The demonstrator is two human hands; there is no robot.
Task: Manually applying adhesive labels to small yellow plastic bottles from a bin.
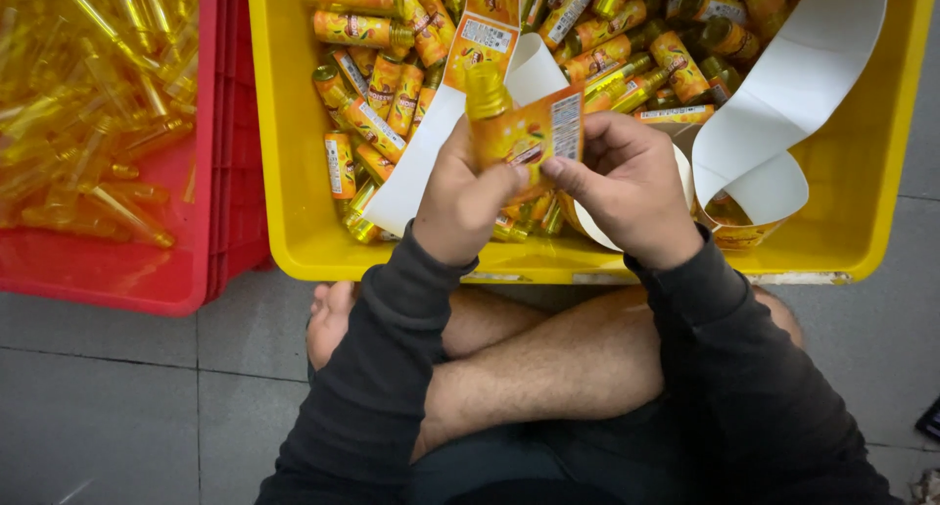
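Head view shows my left hand (462, 203) gripping an upright small bottle (487, 98) while my right hand (627, 187) pinches its orange label (534, 133) just rightward.

The big crate (294, 221) sits on the floor just before the person's crossed legs (548, 358), and a second crate (147, 280) of unlabelled bottles (88, 103) stands touching its left side. Labelled bottles (377, 84) lie heaped inside the big crate, with a strip of label backing (793, 84) curling up over its right part. Above its near wall the left hand (465, 196) and right hand (627, 182) meet around one bottle (509, 128).
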